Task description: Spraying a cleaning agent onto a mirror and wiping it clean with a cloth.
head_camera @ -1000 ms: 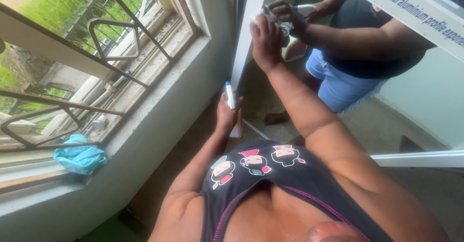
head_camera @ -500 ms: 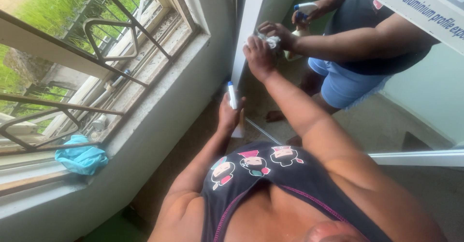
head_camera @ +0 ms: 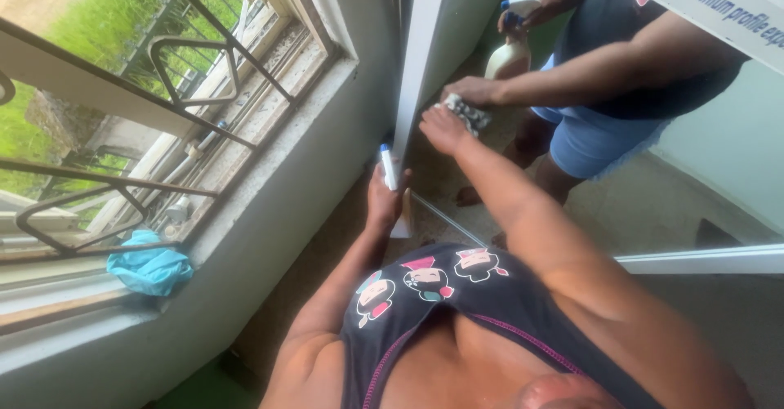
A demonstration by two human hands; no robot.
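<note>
Low down, left hand (head_camera: 384,201) clamped on upright spray bottle (head_camera: 389,166), nozzle up, right hand (head_camera: 445,127) pressing cloth (head_camera: 467,113) against mirror frame (head_camera: 416,58)

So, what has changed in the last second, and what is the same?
The right hand slid down the white frame with the cloth. The other person's hand came down with it, and their spray bottle came into clearer view. The left hand still holds its bottle. The blue cloth stayed on the sill.
</note>
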